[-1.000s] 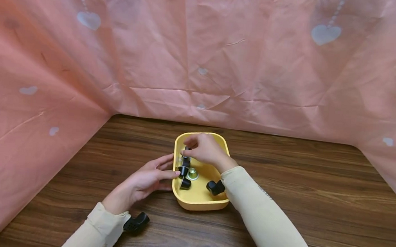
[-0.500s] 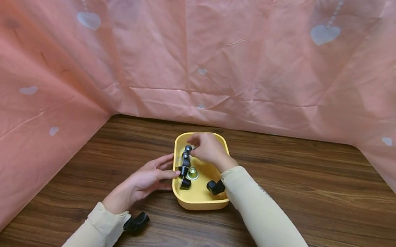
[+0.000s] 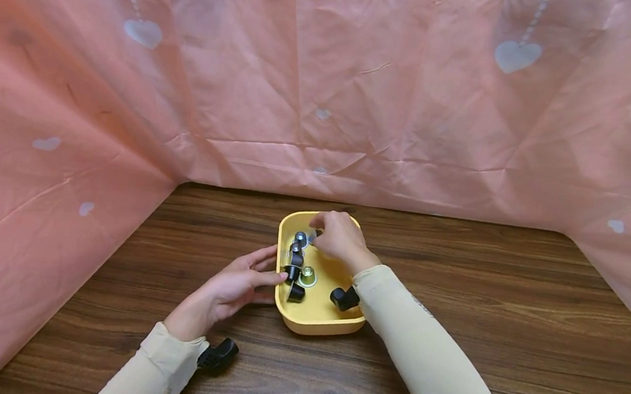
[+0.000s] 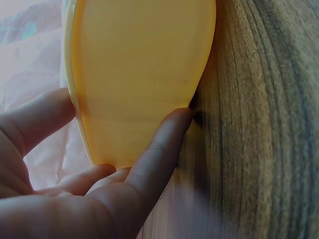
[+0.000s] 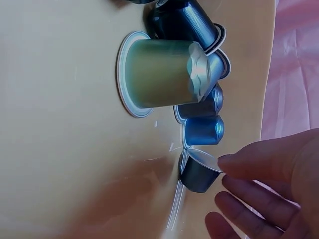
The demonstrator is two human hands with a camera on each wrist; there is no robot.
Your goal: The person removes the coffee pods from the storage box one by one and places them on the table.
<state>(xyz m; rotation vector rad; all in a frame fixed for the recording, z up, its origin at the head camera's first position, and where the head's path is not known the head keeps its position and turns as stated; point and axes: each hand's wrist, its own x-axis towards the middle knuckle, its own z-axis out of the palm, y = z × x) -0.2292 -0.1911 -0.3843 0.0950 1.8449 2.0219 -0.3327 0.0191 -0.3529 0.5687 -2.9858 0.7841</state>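
My left hand (image 3: 237,284) holds the left side of a yellow tray (image 3: 321,329), its thumb over the rim and its fingers against the outer wall. Inside the tray, my right hand (image 3: 339,236) pinches the rim of a dark coffee capsule (image 5: 199,175) between thumb and index finger. The capsule is tilted, its pale lid turned up towards the fingers. Beside it a blue capsule (image 5: 203,130) stands in line with a dark grey capsule (image 5: 199,108). A gold-green capsule (image 3: 307,276) stands nearer the middle, and black capsules (image 3: 296,292) lie along the left wall.
Black wrist camera mounts show at the right cuff (image 3: 343,299), over the tray, and at the left cuff (image 3: 218,355). The tray stands on a dark wooden table (image 3: 482,287). Pink sheeting with pale hearts (image 3: 327,66) closes off the back and sides.
My right hand has shifted a little to the right from above the left row, uncovering two upright capsules there. The left hand and tray have stayed in place.
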